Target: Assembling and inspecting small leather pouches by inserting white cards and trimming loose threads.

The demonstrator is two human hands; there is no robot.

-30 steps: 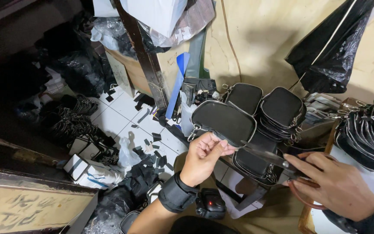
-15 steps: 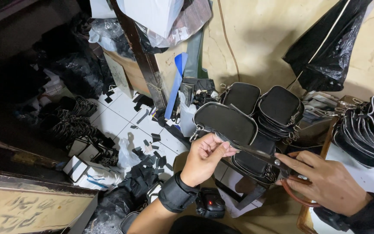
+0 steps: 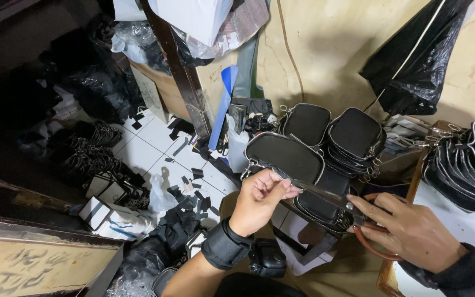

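Note:
My left hand (image 3: 260,201), with a black wrist strap, pinches the zipper edge of a small black zippered pouch (image 3: 284,157). My right hand (image 3: 408,228) holds scissors (image 3: 339,201) with brown-red handles; the blades reach leftward to the pouch edge by my left fingers. The pouch lies on top of a stack of similar black pouches (image 3: 336,137).
More black pouches (image 3: 468,162) stand in a row at the right on a white surface. A black plastic bag (image 3: 413,60) hangs on the wall. Black scraps (image 3: 188,203), strap bundles (image 3: 92,154) and cardboard boxes litter the tiled floor at left.
My right hand has moved left with the scissors, bringing the blades up to the pouch edge held by my left hand. The left hand stays put.

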